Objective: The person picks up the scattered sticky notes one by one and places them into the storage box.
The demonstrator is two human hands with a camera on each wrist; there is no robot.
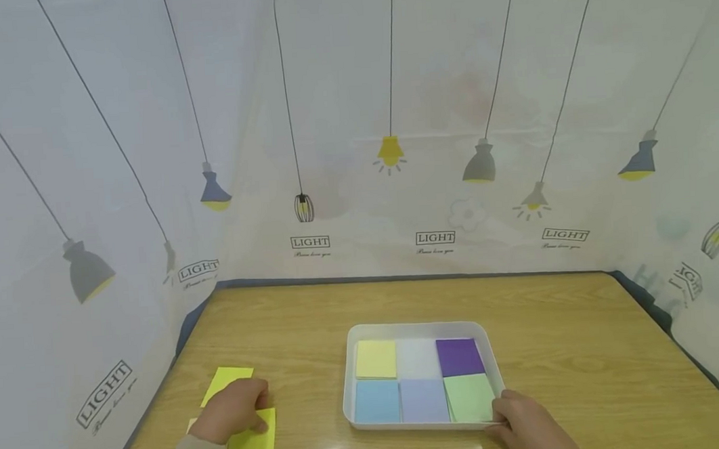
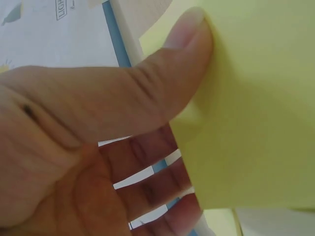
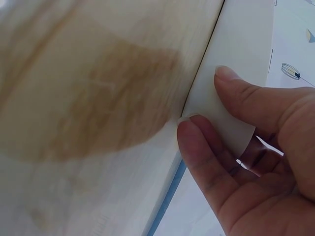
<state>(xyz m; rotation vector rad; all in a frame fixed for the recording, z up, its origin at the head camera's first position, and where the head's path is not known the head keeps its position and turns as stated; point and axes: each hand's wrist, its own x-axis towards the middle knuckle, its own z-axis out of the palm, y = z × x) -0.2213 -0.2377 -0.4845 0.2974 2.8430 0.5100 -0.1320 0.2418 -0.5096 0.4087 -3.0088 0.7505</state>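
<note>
My left hand [image 1: 231, 411] pinches a square yellow sheet [image 1: 263, 446] at the table's left, thumb on its face in the left wrist view. Just behind that hand lies another yellow square [image 1: 226, 378]. A white tray [image 1: 414, 331] stands to the right, with my right hand [image 1: 527, 424] gripping its near right corner between thumb and fingers. Inside it lie squares in two rows: pale yellow [image 1: 376, 358] and purple [image 1: 460, 357] at the back, light blue [image 1: 377, 401], lavender [image 1: 424, 401] and light green [image 1: 469, 397] in front.
The wood-grain table [image 1: 291, 316] runs back to a pale curtain [image 1: 353, 103] printed with hanging lamps, which also walls the left and right sides. A bit of pale paper [image 1: 191, 424] peeks out beside the left wrist.
</note>
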